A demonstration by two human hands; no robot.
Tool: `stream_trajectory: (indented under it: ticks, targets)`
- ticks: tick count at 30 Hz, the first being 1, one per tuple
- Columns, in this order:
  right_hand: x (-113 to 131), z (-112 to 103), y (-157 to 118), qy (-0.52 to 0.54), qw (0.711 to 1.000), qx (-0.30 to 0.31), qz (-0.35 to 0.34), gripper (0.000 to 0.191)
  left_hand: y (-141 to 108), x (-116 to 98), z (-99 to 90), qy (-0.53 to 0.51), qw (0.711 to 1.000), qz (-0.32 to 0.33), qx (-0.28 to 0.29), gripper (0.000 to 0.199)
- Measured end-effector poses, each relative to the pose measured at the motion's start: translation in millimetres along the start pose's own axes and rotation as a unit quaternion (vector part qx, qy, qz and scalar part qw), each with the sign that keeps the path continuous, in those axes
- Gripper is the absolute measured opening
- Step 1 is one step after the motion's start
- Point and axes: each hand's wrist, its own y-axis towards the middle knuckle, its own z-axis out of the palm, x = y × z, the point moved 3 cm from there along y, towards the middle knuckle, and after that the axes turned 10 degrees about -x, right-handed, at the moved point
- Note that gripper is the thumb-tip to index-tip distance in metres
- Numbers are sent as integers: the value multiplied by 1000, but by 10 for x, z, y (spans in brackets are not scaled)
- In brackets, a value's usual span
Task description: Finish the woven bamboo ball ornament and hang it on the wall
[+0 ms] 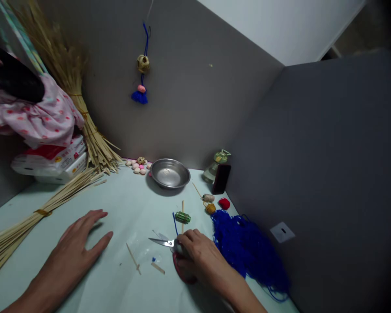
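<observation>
My right hand is closed over a pair of scissors. The metal blades point left, and part of a red handle shows under the palm. Just beyond the fingers lie a green spool-like bundle and a short blue cord. My left hand is over the table's left side, thumb and fingers apart, holding nothing. Between the hands are thin straw pieces, a short flat strip and a small blue scrap.
Blue yarn is heaped at right, near a red ball and a dark phone. A metal bowl sits at the back. Straw bundles lie at left. A tasselled ornament hangs on the grey wall.
</observation>
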Motion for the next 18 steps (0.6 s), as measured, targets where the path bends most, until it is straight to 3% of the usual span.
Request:
stream_trajectory:
  ticks: [2, 4, 6, 8, 9, 11, 14, 18]
  targets:
    - [-16, 63, 16, 6, 1000, 3, 6, 27, -30, 24, 82, 83, 996, 28, 12, 69]
    - [-47, 105, 24, 30, 999, -12, 9, 30, -178, -58, 211, 94, 994, 36, 50, 76]
    - [-92, 122, 0, 78, 996, -41, 9, 34, -406, -242, 356, 11, 991, 31, 131, 74]
    - [-151, 112, -48, 147, 986, -79, 8, 41, -630, -471, 460, -95, 968, 20, 232, 65]
    - [-185, 99, -75, 182, 978, -101, 8, 45, -699, -569, 468, -135, 958, 11, 251, 62]
    - [-256, 64, -121, 244, 959, -145, 10, 49, -731, -686, 412, -161, 954, -2, 253, 55]
    - [-367, 3, -152, 319, 921, -221, 26, 44, -590, -622, 200, -102, 979, -21, 176, 48]
    - [-513, -71, -167, 400, 854, -319, 98, 40, -540, -401, 135, -19, 974, -32, 225, 51]
